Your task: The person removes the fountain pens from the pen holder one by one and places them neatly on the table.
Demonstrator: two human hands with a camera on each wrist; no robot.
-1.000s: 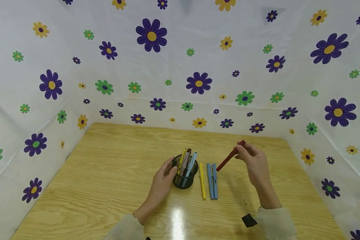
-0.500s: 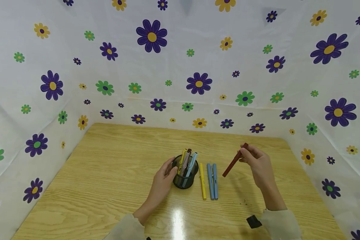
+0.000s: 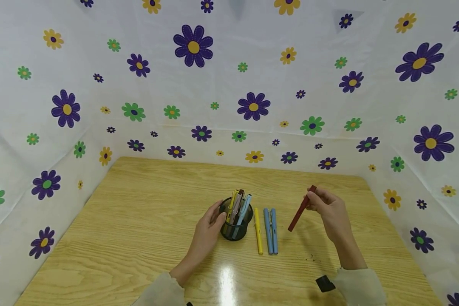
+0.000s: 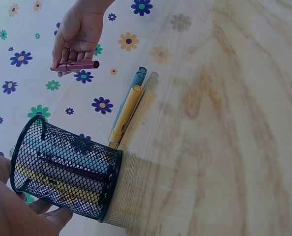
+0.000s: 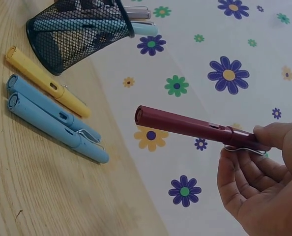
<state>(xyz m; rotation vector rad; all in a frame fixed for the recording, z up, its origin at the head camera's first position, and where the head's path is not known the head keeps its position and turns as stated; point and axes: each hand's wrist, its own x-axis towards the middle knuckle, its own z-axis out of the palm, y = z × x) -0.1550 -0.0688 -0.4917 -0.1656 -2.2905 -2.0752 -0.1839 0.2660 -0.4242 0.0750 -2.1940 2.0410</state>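
A black mesh pen holder (image 3: 233,233) stands upright on the table, with yellow, grey, dark red and light blue pens (image 3: 245,208) in it. My left hand (image 3: 208,229) grips the holder's left side, thumb near the front. To the right, my right hand (image 3: 332,214) pinches a dark red pen (image 3: 301,212) by its clip end. That pen slants down to the left above the table, its free end lowest. A yellow pen (image 3: 258,233) and two blue pens (image 5: 47,125) lie side by side between the holder and my right hand.
The wood-grain table (image 3: 145,229) is bordered at the back and both sides by a white flowered cloth (image 3: 214,85). Small dark crumbs (image 3: 312,257) lie on the tabletop below my right hand. A black tab (image 3: 325,283) hangs by the right sleeve.
My right hand has moved slightly right and toward me with the dark red pen, whose free end has dropped and swung toward me. My left hand and the pen holder stay in place.
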